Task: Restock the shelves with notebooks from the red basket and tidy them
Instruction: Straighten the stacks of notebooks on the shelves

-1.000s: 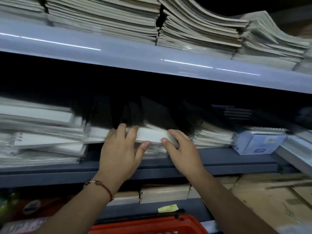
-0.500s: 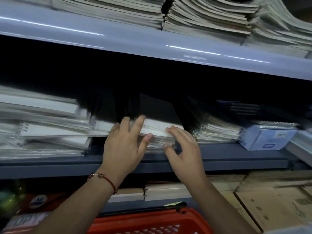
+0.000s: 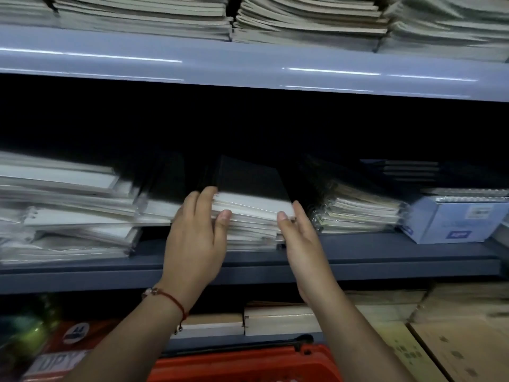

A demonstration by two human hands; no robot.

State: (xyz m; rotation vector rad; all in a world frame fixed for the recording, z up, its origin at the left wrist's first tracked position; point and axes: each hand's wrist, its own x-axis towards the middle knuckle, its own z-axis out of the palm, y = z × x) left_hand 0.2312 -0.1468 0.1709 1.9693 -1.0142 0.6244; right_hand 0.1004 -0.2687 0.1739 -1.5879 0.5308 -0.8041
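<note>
**Both hands at the black-covered notebook stack, middle shelf**

Hidden or unclear: the back of the middle shelf (image 3: 248, 260) is lying in deep shadow, so the far ends of the stacks are not readable. The left-side wrapped notebooks (image 3: 68, 216) are smearing with motion blur. The red basket (image 3: 242, 365) is showing only its rim and black handle at the bottom edge; its contents are cut off.

Containers: the upper shelf (image 3: 248, 67) is carrying flat piles of thin exercise books (image 3: 303, 20). The middle shelf is holding the black-covered notebook stack (image 3: 253, 213) at centre, spiral notebooks (image 3: 358, 210) just right of it, and a pale blue box (image 3: 454, 219) far right. Cardboard cartons (image 3: 454, 340) are sitting below.

Hands: the left hand (image 3: 195, 238) is gripping the stack's left end, fingers over the top, thumb pressing the page edges. The right hand (image 3: 300, 238) is touching the stack's right corner with nearly straight fingers, thumb tip against the edge.
</note>
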